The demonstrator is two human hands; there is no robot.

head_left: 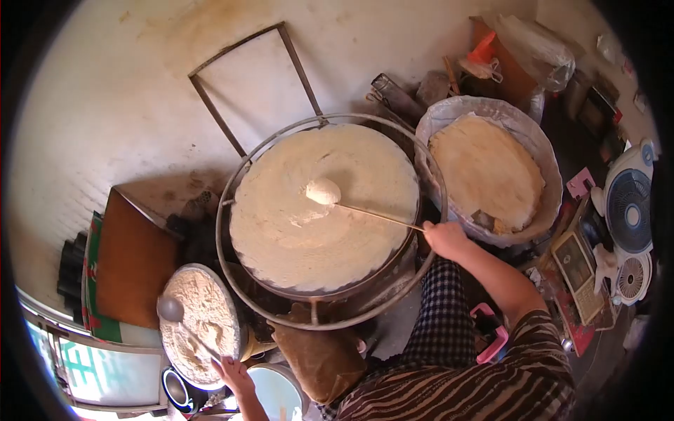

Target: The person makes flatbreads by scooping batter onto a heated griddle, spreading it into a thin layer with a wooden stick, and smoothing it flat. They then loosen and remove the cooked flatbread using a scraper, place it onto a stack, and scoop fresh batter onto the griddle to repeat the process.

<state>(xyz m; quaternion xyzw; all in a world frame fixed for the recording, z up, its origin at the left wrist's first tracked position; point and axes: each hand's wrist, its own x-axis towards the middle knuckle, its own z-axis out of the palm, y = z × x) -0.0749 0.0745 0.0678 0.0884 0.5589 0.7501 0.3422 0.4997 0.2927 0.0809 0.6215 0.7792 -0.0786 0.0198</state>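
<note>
A wide round griddle point(365, 245) is covered by a thin layer of pale batter, with a metal ring around it. My right hand point(446, 240) is closed on a thin stick point(379, 216) at the griddle's right edge; a batter-coated lump point(323, 191) at the stick's far end rests near the middle of the layer. At the lower left, my left hand point(234, 375) grips the handle of a ladle point(170, 309). The ladle's bowl lies over a basin point(232, 309) of thick, pale batter.
A plastic-lined basket point(551, 158) at the right holds stacked flat rounds. Fans point(630, 210) stand at the far right. A metal frame point(246, 48) leans on the wall behind. A brown board point(133, 263) is at the left, a bucket point(277, 389) below.
</note>
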